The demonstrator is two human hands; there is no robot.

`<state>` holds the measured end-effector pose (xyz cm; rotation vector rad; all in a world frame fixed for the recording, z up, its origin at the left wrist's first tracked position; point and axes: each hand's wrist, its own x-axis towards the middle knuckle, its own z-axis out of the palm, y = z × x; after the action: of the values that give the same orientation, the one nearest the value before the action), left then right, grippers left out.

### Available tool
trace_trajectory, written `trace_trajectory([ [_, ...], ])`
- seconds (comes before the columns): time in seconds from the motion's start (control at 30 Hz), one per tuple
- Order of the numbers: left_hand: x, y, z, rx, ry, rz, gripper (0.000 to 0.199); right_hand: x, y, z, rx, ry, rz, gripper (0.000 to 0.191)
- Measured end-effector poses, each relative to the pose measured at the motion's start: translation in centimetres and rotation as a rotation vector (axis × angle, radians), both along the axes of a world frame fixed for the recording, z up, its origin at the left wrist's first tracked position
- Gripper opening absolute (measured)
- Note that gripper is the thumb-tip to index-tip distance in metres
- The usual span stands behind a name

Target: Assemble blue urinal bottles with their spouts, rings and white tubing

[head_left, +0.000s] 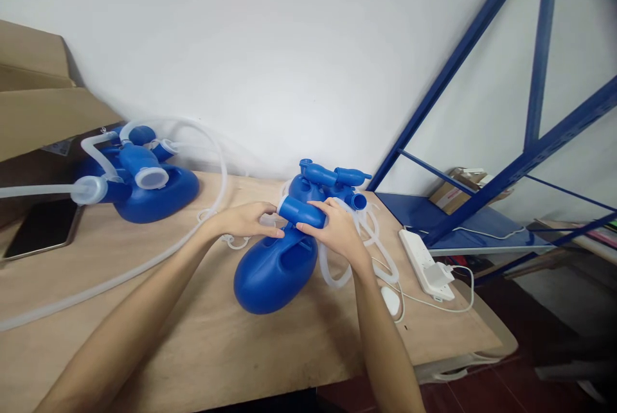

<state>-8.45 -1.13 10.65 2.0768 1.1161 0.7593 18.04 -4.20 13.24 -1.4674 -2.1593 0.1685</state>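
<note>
Gripping, dead centre of the frame, a short blue plastic cylinder with a white rim [303, 212] in the right hand [339, 232]. Over to the left hand [247, 219]: thumb and fingers parted beside that rim; cannot tell from here whether touching or holding anything. Just below, lying on the pale wooden tabletop [202, 349], a rounded blue plastic bottle [270, 275]. Behind, more blue plastic fittings [319, 174]; right of centre, looped translucent tubing [336, 283]; lower right, a white power strip [417, 263].
</note>
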Motion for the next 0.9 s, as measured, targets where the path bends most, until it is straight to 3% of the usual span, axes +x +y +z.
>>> trace_trajectory([
  [0.23, 2.6, 1.3, -3.4, -0.203, -0.32, -0.048, 0.085, 0.3, 2.1, 0.3, -0.014, -0.019, 0.055, 0.058],
  [0.37, 2.6, 2.1, -4.7, -0.336, -0.45, -0.105, 0.087, 0.7, 3.0, 1.2, -0.087, -0.033, 0.176, 0.061],
  [0.47, 2.1, 2.1, -4.8, -0.39, -0.486, -0.128, 0.087, 1.0, 3.5, 1.9, -0.124, -0.046, 0.266, 0.058],
  [0.7, 1.7, 2.0, -4.4, -0.427, -0.436, -0.137, 0.066, 0.9, 4.6, 1.9, -0.134, -0.07, 0.379, 0.062],
  [0.9, 0.1, 2.6, -4.2, -0.368, -0.238, -0.073, 0.074, 1.4, 4.7, 1.8, -0.124, -0.087, 0.42, 0.065],
])
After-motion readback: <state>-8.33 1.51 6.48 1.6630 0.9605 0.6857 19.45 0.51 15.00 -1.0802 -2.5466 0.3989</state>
